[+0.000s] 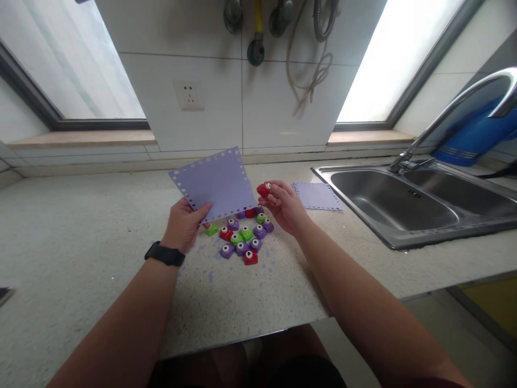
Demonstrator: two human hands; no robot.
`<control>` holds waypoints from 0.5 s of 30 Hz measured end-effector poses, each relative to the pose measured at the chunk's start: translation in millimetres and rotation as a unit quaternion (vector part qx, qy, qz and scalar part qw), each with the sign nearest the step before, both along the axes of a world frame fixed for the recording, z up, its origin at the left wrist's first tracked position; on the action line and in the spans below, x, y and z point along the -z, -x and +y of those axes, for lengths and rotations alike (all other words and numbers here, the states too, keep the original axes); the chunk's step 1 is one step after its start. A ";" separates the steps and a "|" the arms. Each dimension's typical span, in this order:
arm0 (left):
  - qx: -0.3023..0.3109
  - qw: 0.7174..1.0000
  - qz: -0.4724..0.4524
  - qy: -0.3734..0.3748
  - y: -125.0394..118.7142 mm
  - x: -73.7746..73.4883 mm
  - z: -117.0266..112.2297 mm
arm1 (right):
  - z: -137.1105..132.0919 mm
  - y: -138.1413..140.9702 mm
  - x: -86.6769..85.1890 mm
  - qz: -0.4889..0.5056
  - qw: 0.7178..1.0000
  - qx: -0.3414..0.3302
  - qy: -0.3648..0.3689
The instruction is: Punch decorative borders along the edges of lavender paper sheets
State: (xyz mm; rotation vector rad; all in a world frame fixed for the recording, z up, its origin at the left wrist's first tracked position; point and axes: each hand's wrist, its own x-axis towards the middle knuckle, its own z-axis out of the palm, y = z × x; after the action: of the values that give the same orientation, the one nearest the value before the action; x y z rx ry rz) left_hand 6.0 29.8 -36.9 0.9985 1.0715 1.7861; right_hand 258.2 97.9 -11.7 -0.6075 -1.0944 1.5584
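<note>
From the head view I have both hands over the desk (pixel 100 242). Left hand (pixel 186 221): fingers gripping a purple sheet (pixel 216 186) near its lower edge, thumb on top, other fingers mostly hidden underneath. Sheet is tilted and lifted, spreading up and right from those fingers. Small punched holes run along its edges.

Right hand (pixel 283 209): fingers closed on a red punch (pixel 264 189), pinched at the tips, white round button showing. That punch is just right of the sheet's right edge; I read a thin gap, no contact.

Between and below both sets of fingers: a cluster of punches (pixel 245 233) on the desk, red, green and purple, white tops with dark shapes. Far ones are partly covered by the sheet's lower edge. One green punch (pixel 210 230) is just right of the left fingers; I can't tell if they touch. Purple paper bits (pixel 210 276) lie scattered around the cluster, many on the near side.

Right of the right fingers: purple sheets (pixel 317 195) lying flat, holes along the edges; can't count them. Further right: steel sink (pixel 391 202), two basins, with faucet (pixel 444 116). Dark wristband (pixel 165 254) behind the left fingers.
</note>
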 end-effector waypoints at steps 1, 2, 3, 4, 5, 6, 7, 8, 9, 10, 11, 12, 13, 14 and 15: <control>-0.001 1.000 0.011 0.001 0.2 0.2 -0.2 | -0.5 0.4 0.1 -0.003 1.000 -0.005 -0.003; -0.003 1.000 0.020 0.002 0.4 0.4 -0.5 | -1.0 0.7 0.2 -0.007 1.000 -0.011 -0.007; -0.003 1.000 0.028 0.003 0.6 0.6 -0.8 | -1.5 1.0 0.4 -0.011 1.000 -0.016 -0.013; -0.005 0.999 0.034 0.002 0.8 0.8 -1.0 | -1.8 1.2 0.6 -0.017 0.999 -0.022 -0.019; -0.006 0.999 0.039 0.001 0.8 1.0 -1.2 | -2.1 1.2 0.7 -0.022 0.999 -0.027 -0.024; -0.007 0.999 0.042 0.000 0.8 1.0 -1.3 | -2.3 1.1 0.6 -0.028 0.999 -0.030 -0.028; -0.008 0.999 0.044 -0.001 0.6 1.0 -1.5 | -2.5 0.8 0.4 -0.033 0.999 -0.031 -0.030; -0.010 0.999 0.047 -0.001 0.3 0.8 -1.7 | -2.7 0.5 0.1 -0.038 0.998 -0.030 -0.031; -0.012 0.999 0.050 -0.001 0.0 0.5 -1.9 | -3.0 0.2 -0.2 -0.044 0.998 -0.029 -0.031; -0.014 0.998 0.053 0.001 -0.2 0.1 -2.2 | -3.3 -0.1 -0.6 -0.051 0.998 -0.027 -0.032; -0.016 0.998 0.058 0.004 -0.5 -0.3 -2.4 | -3.7 -0.3 -1.0 -0.057 0.997 -0.025 -0.034; -0.018 0.998 0.062 0.006 -0.6 -0.7 -2.6 | -4.2 -0.5 -1.3 -0.064 0.997 -0.025 -0.035; -0.019 0.998 0.065 0.008 -0.5 -0.9 -2.7 | -4.5 -0.6 -1.6 -0.069 0.997 -0.026 -0.036; -0.019 0.998 0.067 0.009 -0.2 -1.0 -2.7 | -4.9 -0.7 -1.8 -0.072 0.996 -0.028 -0.037; -0.019 0.997 0.068 0.008 0.2 -0.8 -2.6 | -5.0 -0.7 -1.9 -0.074 0.996 -0.030 -0.037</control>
State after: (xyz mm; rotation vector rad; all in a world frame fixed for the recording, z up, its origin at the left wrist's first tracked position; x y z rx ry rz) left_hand 5.7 27.2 -36.1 1.1103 1.1942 1.7561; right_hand 259.0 92.9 -9.8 -0.6522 -1.2868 1.5352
